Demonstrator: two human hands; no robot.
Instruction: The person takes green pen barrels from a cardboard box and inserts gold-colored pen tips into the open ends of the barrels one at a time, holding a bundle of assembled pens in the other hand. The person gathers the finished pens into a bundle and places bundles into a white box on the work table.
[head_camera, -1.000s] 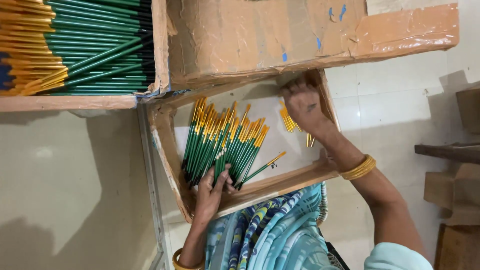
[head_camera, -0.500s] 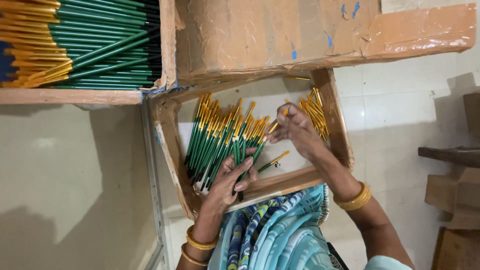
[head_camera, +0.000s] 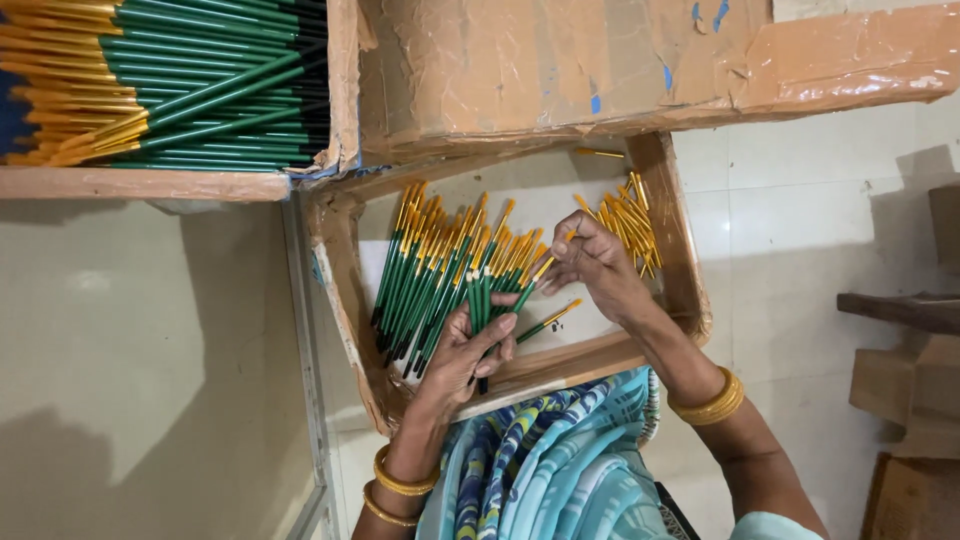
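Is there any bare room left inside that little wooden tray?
A pale strip of tray floor lies bare along the far wall, above the green pens. The left side is packed; yellow caps fill the right corner; both hands crowd the middle.

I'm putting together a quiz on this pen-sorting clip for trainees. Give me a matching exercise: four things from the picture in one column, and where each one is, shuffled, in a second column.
Things
1. left hand
2. right hand
3. loose yellow caps
4. stacked green pens

Places
A. in the separate box at top left
B. heaped at the right end of the wooden tray
C. gripping a bunch of green pens at the tray's near edge
D. pinching the yellow tip of one pen near the tray's middle

Pairs: 1-C, 2-D, 3-B, 4-A
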